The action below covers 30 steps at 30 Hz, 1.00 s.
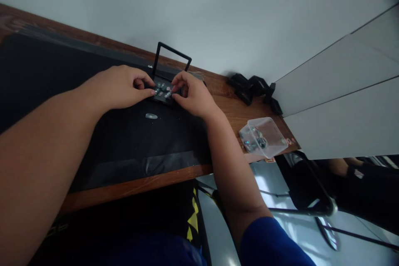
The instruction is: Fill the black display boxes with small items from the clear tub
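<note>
A small black open box sits on a black mat, its framed lid standing upright behind it. Several small pale green stones lie in its tray. My left hand rests at the box's left edge, fingers curled, fingertips pressing among the stones. My right hand is at the right edge, thumb and fingers pinched over a stone. One loose oval stone lies on the mat just in front of the box.
The mat covers a wooden table against a pale wall. A clear plastic tub with small pieces stands near the right corner. Black clips or brackets lie behind it. A black chair stands at the right.
</note>
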Available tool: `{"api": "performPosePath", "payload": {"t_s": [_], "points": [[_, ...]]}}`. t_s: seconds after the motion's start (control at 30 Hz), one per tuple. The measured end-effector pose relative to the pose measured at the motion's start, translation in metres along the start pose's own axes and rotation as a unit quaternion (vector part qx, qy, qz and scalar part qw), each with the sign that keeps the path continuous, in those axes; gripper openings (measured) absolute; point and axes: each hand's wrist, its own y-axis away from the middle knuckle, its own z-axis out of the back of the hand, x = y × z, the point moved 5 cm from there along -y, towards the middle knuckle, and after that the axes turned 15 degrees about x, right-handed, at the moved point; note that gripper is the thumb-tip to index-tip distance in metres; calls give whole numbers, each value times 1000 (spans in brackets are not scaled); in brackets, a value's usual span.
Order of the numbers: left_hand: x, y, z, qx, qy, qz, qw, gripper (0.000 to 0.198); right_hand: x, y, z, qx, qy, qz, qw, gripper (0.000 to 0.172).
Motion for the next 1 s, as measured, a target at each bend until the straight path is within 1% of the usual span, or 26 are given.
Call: {"api": "performPosePath", "payload": {"t_s": [0.17, 0.37, 0.43, 0.53, 0.6, 0.67, 0.7, 0.73, 0.77, 0.83, 0.93, 1.0], "points": [[0, 0, -1, 2, -2, -2, 1000, 59, 6, -1, -5, 26, -18, -3, 1000, 30], [0, -1, -2, -2, -9, -5, 1000, 62, 8, -3, -7, 21, -32, 10, 999, 24], [0, 0, -2, -5, -10, 1, 1000, 59, 8, -3, -9, 15, -31, 10, 999, 26], [1, -1, -2, -10, 0, 22, 1000, 54, 6, -4, -12, 17, -33, 16, 999, 34], [-1, 0, 1, -15, 12, 27, 999, 52, 5, -5, -12, 20, -33, 20, 999, 39], [-3, 4, 5, -11, 27, 39, 999, 47, 4, -4, -10, 21, -30, 23, 999, 41], [-4, 6, 6, -4, 40, 53, 998, 42, 3, -3, -8, 20, -28, 24, 999, 41], [-3, 9, 7, 9, 51, 82, 995, 40, 4, -3, -7, 19, -27, 24, 999, 41], [-3, 12, 10, 4, 75, 100, 992, 39, 4, -2, -5, 18, -26, 24, 999, 39], [-1, 16, 9, 38, 105, 110, 988, 39, 5, -1, -3, 21, -26, 21, 999, 33], [4, 14, 4, 100, 49, 101, 989, 44, 7, -2, -5, 30, -26, 15, 999, 26], [8, 9, -2, 135, 8, 70, 988, 48, 8, -3, -6, 32, -26, 12, 999, 25]]}}
